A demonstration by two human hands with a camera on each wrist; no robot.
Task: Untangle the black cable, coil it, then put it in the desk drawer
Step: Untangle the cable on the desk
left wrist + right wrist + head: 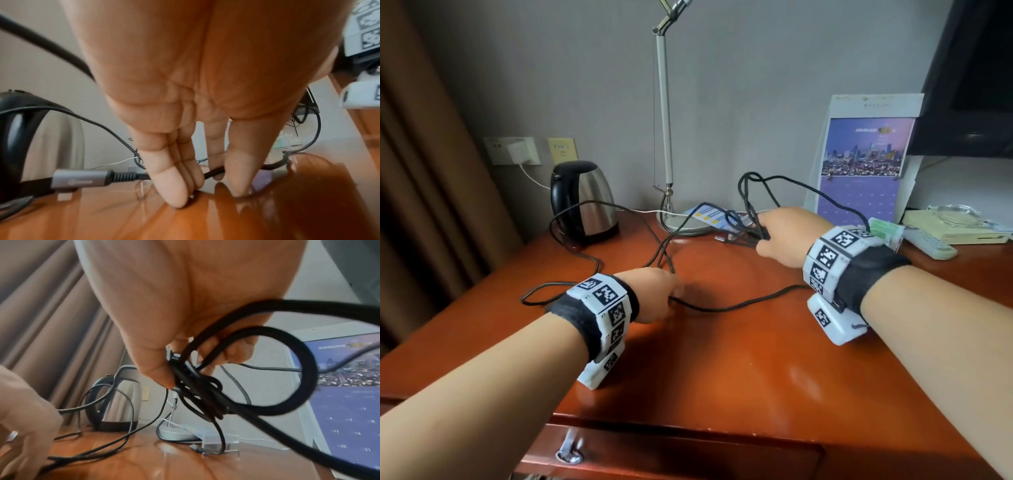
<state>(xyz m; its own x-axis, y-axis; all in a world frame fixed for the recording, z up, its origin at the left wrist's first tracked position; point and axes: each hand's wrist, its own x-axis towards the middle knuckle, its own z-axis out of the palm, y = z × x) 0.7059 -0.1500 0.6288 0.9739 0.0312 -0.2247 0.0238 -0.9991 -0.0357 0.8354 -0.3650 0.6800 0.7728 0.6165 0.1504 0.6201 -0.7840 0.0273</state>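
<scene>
Black cable (739,303) lies in loose loops across the wooden surface (722,370), most of it in front of the kettle (583,200), one loop rising against the kettle's body. Left hand (654,294) is down at the surface, in front of the kettle and toward the drawer edge; left wrist view shows its thumb and fingers (174,183) pinching the cable just behind the grey metal plug (82,179), fingertips touching the wood. Right hand (787,236), well apart from the kettle on the lamp base (681,224) side, is raised off the surface and grips a tangled bunch of cable loops (197,391) between thumb and curled fingers. One strand runs slack between the hands. Drawer (654,455) below the front edge shows only its front and a key.
</scene>
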